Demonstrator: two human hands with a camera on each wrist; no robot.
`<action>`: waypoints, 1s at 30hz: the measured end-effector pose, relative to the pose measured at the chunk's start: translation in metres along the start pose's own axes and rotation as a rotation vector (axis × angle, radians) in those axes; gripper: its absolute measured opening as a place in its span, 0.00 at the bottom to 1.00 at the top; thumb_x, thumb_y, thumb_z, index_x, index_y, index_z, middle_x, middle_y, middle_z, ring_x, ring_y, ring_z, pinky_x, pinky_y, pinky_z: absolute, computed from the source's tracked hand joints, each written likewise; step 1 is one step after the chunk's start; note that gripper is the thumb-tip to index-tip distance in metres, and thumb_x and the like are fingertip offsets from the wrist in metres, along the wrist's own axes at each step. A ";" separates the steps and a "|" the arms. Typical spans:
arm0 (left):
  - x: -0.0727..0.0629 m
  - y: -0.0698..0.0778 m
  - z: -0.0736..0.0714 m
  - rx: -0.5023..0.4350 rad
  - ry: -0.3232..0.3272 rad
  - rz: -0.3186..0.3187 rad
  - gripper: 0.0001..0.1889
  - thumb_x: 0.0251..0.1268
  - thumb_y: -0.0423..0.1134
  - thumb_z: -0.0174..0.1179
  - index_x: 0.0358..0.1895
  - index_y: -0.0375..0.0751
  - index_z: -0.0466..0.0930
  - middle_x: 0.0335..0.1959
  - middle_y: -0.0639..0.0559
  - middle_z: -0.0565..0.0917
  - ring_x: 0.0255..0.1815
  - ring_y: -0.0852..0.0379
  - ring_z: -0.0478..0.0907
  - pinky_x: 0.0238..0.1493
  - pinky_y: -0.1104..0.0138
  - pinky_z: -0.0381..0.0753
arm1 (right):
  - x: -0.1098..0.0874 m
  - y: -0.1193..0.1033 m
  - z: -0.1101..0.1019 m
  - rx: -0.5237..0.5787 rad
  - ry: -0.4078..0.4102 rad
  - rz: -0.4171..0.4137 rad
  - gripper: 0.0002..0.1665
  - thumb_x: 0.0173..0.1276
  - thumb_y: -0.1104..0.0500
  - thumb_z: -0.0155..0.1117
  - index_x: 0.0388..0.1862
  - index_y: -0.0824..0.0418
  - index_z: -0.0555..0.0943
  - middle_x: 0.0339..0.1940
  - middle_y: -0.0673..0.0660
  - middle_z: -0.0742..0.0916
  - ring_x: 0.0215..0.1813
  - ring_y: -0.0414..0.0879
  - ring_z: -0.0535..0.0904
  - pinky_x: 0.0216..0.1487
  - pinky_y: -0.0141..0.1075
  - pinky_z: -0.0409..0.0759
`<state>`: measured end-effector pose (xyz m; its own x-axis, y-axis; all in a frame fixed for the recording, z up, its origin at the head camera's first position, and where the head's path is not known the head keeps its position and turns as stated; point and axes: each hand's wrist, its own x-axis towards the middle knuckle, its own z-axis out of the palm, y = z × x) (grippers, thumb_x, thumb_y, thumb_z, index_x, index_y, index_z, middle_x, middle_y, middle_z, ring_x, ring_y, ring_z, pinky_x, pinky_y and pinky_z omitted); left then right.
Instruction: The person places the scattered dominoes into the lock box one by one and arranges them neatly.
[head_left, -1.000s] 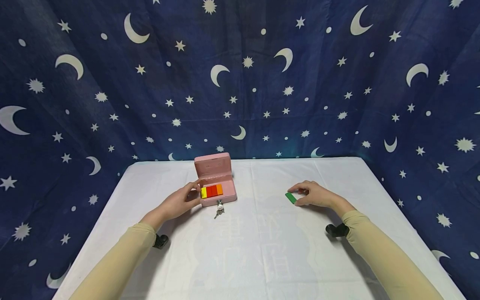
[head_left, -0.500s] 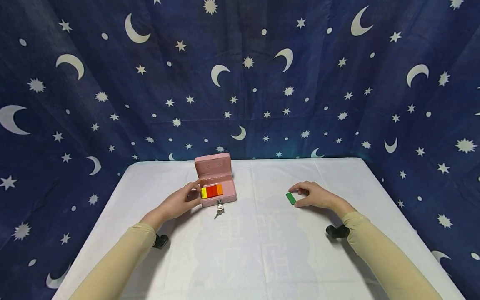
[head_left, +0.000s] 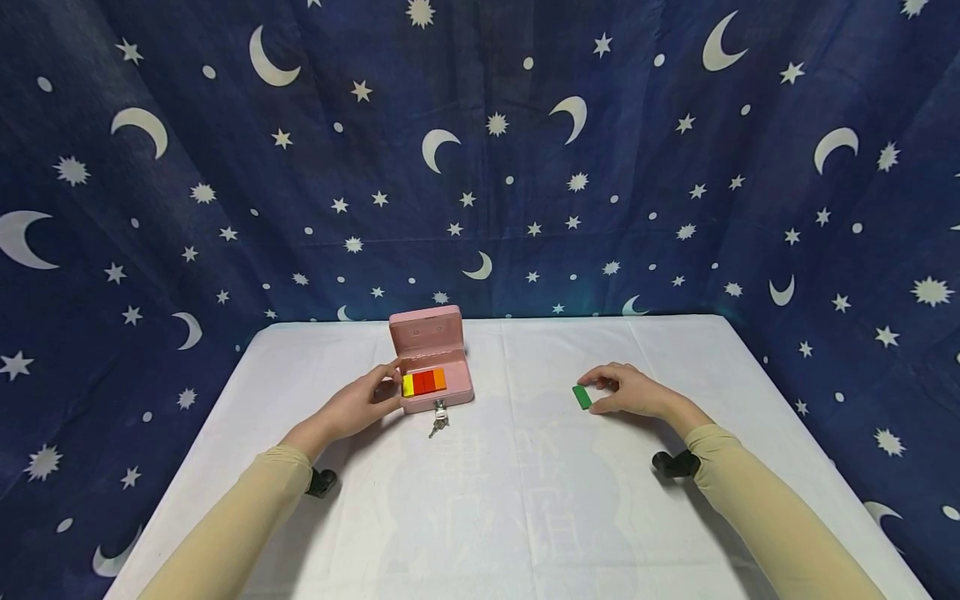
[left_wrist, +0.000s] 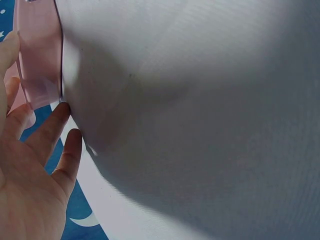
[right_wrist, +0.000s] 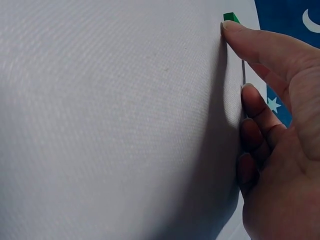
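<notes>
An open pink metal cash box [head_left: 459, 382] stands at the table's left-centre, lid raised, keys [head_left: 438, 423] hanging from its front lock. Inside, a yellow block [head_left: 408, 386], red blocks [head_left: 423, 382] and an orange block [head_left: 439, 379] lie in a row along the left part. My left hand [head_left: 360, 404] holds the box by its left side, thumb at the front and index finger towards the back; the left wrist view shows other fingers spread by the table. To the right, my right hand [head_left: 630, 390] pinches a flat green block [head_left: 582, 397] by its ends, on or just above the cloth.
A white cloth [head_left: 517, 500] covers the table, with faint printed marks near the middle. Behind and at both sides hangs a dark blue curtain [head_left: 510, 217] with moons and stars. Dark wrist cameras [head_left: 673, 463] sit under both wrists.
The green block and the fingers of my right hand shifted very slightly to the right, and the block turned a little. My left hand and the box stayed put.
</notes>
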<state>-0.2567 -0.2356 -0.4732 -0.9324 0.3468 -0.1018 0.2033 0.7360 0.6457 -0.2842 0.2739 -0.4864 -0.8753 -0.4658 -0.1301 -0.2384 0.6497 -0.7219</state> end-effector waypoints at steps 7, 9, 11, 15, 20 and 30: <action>0.000 0.001 0.000 -0.009 -0.001 0.004 0.21 0.69 0.54 0.65 0.55 0.49 0.70 0.82 0.52 0.56 0.73 0.43 0.69 0.73 0.44 0.63 | 0.000 0.001 -0.001 -0.003 -0.002 -0.008 0.28 0.59 0.54 0.79 0.59 0.54 0.83 0.48 0.56 0.79 0.52 0.51 0.68 0.53 0.45 0.69; -0.001 0.001 0.000 -0.006 0.001 0.005 0.21 0.69 0.54 0.65 0.55 0.49 0.70 0.82 0.53 0.56 0.73 0.43 0.69 0.73 0.44 0.63 | 0.000 0.002 -0.001 0.004 -0.003 -0.009 0.28 0.60 0.54 0.79 0.59 0.54 0.83 0.49 0.56 0.79 0.52 0.50 0.68 0.53 0.44 0.69; -0.001 0.002 0.000 -0.004 0.001 0.005 0.22 0.69 0.54 0.65 0.56 0.49 0.70 0.82 0.53 0.56 0.73 0.43 0.69 0.73 0.43 0.63 | 0.000 0.001 0.000 0.010 -0.002 -0.007 0.27 0.60 0.54 0.79 0.59 0.55 0.83 0.48 0.56 0.79 0.52 0.51 0.68 0.53 0.44 0.69; -0.001 0.003 0.000 -0.002 0.001 0.004 0.22 0.69 0.54 0.65 0.56 0.49 0.70 0.82 0.53 0.56 0.73 0.43 0.68 0.73 0.44 0.63 | 0.001 0.002 0.000 0.006 0.001 -0.020 0.26 0.60 0.55 0.78 0.58 0.56 0.83 0.48 0.56 0.79 0.51 0.51 0.69 0.52 0.43 0.70; 0.000 0.003 0.000 -0.002 0.003 0.008 0.22 0.69 0.54 0.65 0.56 0.48 0.70 0.82 0.53 0.56 0.74 0.43 0.68 0.73 0.44 0.63 | 0.003 0.004 0.000 -0.009 0.004 -0.026 0.26 0.60 0.54 0.79 0.57 0.55 0.83 0.46 0.55 0.80 0.50 0.50 0.69 0.52 0.43 0.69; -0.001 0.001 0.000 -0.004 0.001 0.003 0.23 0.68 0.57 0.65 0.56 0.49 0.70 0.82 0.54 0.56 0.73 0.43 0.68 0.73 0.43 0.63 | 0.002 0.003 0.001 -0.006 0.006 -0.028 0.26 0.60 0.54 0.79 0.56 0.56 0.84 0.47 0.55 0.80 0.51 0.50 0.71 0.54 0.43 0.71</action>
<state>-0.2556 -0.2351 -0.4721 -0.9319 0.3489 -0.0989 0.2052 0.7323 0.6493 -0.2865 0.2745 -0.4894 -0.8709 -0.4800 -0.1058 -0.2651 0.6399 -0.7213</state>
